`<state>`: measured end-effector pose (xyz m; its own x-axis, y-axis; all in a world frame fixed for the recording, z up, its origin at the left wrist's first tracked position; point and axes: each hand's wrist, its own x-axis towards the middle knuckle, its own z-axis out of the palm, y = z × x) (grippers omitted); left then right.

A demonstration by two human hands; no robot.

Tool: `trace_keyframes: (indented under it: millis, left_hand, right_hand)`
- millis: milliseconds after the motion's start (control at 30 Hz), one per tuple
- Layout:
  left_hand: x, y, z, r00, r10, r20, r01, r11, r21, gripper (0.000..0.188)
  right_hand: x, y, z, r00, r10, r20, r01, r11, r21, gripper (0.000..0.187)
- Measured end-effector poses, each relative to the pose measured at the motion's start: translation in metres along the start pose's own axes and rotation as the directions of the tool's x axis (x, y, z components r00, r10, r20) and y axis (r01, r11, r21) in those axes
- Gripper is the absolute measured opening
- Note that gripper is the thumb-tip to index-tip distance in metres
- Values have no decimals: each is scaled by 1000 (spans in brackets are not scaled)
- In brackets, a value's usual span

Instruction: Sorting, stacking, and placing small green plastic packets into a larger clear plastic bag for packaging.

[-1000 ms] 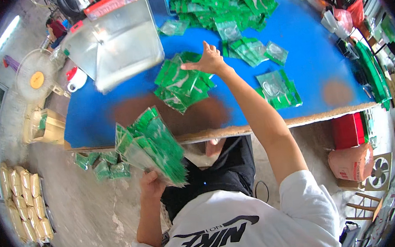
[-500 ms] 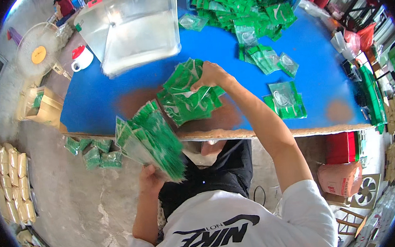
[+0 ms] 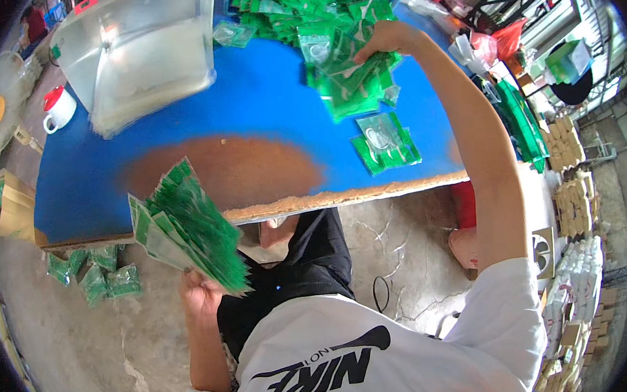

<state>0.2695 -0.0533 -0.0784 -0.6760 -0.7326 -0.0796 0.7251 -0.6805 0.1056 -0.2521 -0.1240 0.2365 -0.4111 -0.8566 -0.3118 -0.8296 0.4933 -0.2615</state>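
Note:
My left hand [image 3: 200, 293] grips a thick, fanned sheaf of green and clear plastic bags [image 3: 197, 231] by its lower end, in front of the table's near edge. My right arm stretches over the table. At its end my right hand [image 3: 394, 38] is closed on a bunch of green plastic packets [image 3: 352, 79], beside the near side of a big heap of green packets [image 3: 298, 5]. How many it holds is hidden. Nearer me lies a small stack of green packets [image 3: 384, 142] with a clear window and a pale ring-like shape inside.
The blue tabletop [image 3: 260, 82] has a worn brown patch and a rough front edge. Clear plastic sheets [image 3: 152, 61] lie at the far left, beside a white mug [image 3: 60, 111] with a red lid. Filled green bags [image 3: 106, 278] rest on the floor at left.
My right hand has carried the bunch of packets from the table's middle to the right and away, to the heap. The worn patch is uncovered. My left hand still holds the sheaf; the view has turned right.

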Motion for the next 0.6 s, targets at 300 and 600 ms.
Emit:
trace_keyframes:
  millis: [300, 600]
  left_hand:
    - [-9, -16, 26, 994, 66, -84, -54, 989, 136, 63]
    - [7, -16, 66, 965, 86, -247, 32, 899, 437, 65]
  right_hand:
    - [73, -8, 102, 914, 355, 197, -397, 679, 618, 106]
    - [40, 33, 239, 777, -262, -572, 134, 957, -257, 89]
